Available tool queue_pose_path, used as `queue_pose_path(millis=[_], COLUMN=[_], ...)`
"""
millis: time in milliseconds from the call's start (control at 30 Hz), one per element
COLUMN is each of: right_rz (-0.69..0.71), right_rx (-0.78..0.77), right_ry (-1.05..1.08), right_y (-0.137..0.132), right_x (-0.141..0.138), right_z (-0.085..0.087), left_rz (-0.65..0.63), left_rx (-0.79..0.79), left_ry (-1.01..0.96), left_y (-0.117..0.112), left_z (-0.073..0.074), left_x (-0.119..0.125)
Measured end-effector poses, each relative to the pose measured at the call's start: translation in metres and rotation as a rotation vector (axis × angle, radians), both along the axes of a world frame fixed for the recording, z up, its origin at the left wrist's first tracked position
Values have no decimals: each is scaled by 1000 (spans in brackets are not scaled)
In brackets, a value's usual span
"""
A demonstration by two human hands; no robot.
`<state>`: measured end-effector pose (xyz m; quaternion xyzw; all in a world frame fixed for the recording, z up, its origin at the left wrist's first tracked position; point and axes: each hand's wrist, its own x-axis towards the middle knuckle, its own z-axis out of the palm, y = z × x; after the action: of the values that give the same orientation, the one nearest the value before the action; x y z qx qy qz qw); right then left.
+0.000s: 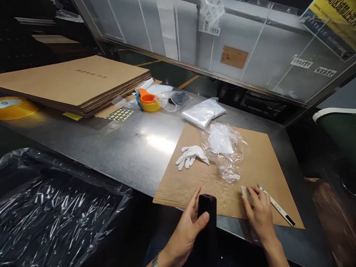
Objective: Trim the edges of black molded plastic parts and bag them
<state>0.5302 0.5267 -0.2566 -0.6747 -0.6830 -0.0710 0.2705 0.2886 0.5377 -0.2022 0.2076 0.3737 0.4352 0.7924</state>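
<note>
My left hand (189, 230) is closed around a long black object (207, 207) with a squared end, held upright at the table's front edge. Its lower part fades into the dark, so I cannot tell its kind. Over the cardboard sheet (178, 185), my right hand (260, 215) pinches a small beige pad (247, 194), partly hidden by the fingers. Just right of that hand lies a slim white tool (276, 205) marked A26, with a pointed metal tip. A white glove (191, 155) rests on the cardboard, beside crumpled clear plastic bags (229, 168).
A stack of flat cardboard (83, 79) covers the table's far left, with a yellow tape roll (16, 107) beside it. Behind are an orange and yellow tape dispenser (148, 101) and a white plastic package (203, 112). Black plastic sheeting (55, 211) fills the lower left.
</note>
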Motion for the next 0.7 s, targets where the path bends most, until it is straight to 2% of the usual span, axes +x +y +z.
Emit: queue_pose_path(millis=[67, 133, 200, 300, 400, 467, 567, 700], right_rz=[11, -10, -83, -224, -355, -378, -346, -373], right_rx=[-74, -87, -77, -71, -149, -212, -246, -224], right_ry=[-26, -33, -37, -65, -136, -155, -115, -26], right_y=[8, 10, 5, -7, -20, -25, -26, -25], right_x=[8, 16, 30, 59, 88, 100, 107, 100], right_z=[-13, -21, -23, -24, -30, -35, -38, -30], left_rz=[8, -36, -59, -11, -30, -83, -132, -156], left_rx=[38, 34, 29, 20, 9, 4, -6, -45], left_ry=[122, 199, 239, 299, 335, 333, 341, 326], left_y=[-2, -3, -2, -2, -3, -4, -4, -5], left_z=[-1, -2, -2, -3, -3, -1, 4, 6], left_x=[1, 1, 2, 2, 2, 3, 5, 4])
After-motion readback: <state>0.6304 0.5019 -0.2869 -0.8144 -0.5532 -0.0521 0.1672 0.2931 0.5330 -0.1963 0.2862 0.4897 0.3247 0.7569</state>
